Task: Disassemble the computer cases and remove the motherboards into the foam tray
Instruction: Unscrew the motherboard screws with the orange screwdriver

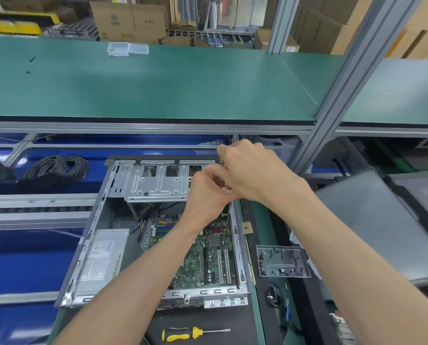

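Observation:
An open computer case (83, 257) lies flat in front of me with its side panel off. Inside it sits the green motherboard (208, 255), a grey power supply (101, 257) at the left and a metal drive cage (155, 183) at the far end. My left hand (208, 192) and my right hand (252, 170) meet over the case's far right corner, by the cage's right end. Both have curled fingers, and what they hold is hidden beneath them. No foam tray shows.
A yellow-and-black screwdriver (190, 333) lies near the front edge. A clear tray of screws (281, 261) sits right of the case, with a small gold chip (246, 227) beyond it. Coiled black cable (56, 170) lies far left. Grey case panels (382, 225) are stacked at right.

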`<state>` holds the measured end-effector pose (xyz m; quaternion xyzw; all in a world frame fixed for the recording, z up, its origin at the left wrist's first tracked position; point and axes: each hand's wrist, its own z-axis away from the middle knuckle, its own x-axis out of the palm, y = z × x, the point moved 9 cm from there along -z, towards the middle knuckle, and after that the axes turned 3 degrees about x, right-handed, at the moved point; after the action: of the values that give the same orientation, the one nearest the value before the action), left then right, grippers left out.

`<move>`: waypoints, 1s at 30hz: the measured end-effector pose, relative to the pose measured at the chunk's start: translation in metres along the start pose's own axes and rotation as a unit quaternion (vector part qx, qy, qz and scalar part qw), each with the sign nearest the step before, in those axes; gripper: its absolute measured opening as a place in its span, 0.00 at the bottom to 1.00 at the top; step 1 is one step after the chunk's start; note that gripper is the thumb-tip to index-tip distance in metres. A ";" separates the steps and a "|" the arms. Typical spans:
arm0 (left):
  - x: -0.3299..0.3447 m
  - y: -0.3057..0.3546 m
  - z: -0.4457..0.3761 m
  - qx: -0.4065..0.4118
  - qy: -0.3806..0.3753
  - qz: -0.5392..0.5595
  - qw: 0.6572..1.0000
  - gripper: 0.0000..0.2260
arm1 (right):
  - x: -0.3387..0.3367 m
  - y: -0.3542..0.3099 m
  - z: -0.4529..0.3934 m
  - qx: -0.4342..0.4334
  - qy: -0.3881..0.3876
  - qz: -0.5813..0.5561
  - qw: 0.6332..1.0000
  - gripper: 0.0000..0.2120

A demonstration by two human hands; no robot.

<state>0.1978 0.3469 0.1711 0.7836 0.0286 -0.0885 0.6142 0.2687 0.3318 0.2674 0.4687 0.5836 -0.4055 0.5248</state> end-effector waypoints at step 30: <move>0.001 0.013 -0.006 0.062 -0.186 -0.003 0.980 0.14 | -0.001 -0.007 0.000 -0.085 -0.040 -0.095 0.991 0.05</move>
<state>0.2014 0.3498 0.1847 0.7901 -0.0895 -0.2366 0.5583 0.2618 0.3301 0.2679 0.3484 0.6362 -0.4211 0.5446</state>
